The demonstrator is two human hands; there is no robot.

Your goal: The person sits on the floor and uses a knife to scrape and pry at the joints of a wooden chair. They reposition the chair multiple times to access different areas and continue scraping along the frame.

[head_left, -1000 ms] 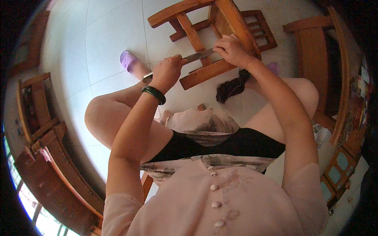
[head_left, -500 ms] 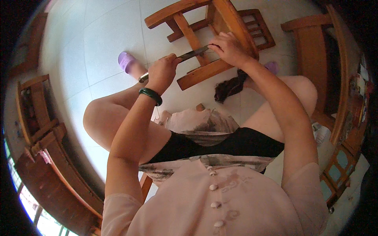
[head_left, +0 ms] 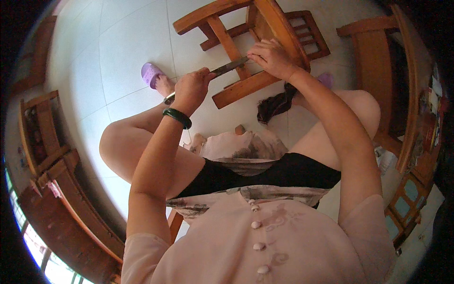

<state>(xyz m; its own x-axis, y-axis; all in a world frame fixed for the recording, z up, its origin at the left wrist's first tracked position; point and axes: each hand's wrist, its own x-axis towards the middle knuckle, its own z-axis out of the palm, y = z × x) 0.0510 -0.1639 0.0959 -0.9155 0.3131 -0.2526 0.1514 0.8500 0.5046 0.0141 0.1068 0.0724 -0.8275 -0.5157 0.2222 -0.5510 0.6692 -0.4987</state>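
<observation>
The left hand (head_left: 189, 87) is closed around the handle of a knife (head_left: 222, 68), whose blade runs up and to the right across to the right hand (head_left: 272, 59); that hand's fingers pinch the blade near its tip, just beside the sloping edge of a wooden stool (head_left: 255, 47) that stands on the tiled floor (head_left: 127, 52) on the far side of the knees. So the knife is held in the air between both hands, touching or nearly touching the stool's wood; which, I cannot tell. The main risk I see is to the right hand: bare fingertips sit on the blade, and if the left hand pushes or twists sharply, or the blade catches on the wood and then jumps free, the edge could slide through those fingers. A slip downward could also carry the blade toward the bare knees and the foot in the purple slipper (head_left: 150, 75) below. The stool looks to be held by no hand, so it could shift under pressure and throw the blade off line. As for containers, none shows near the hands; the wooden furniture at the left and right rims is too bent and dim to tell what it holds.
</observation>
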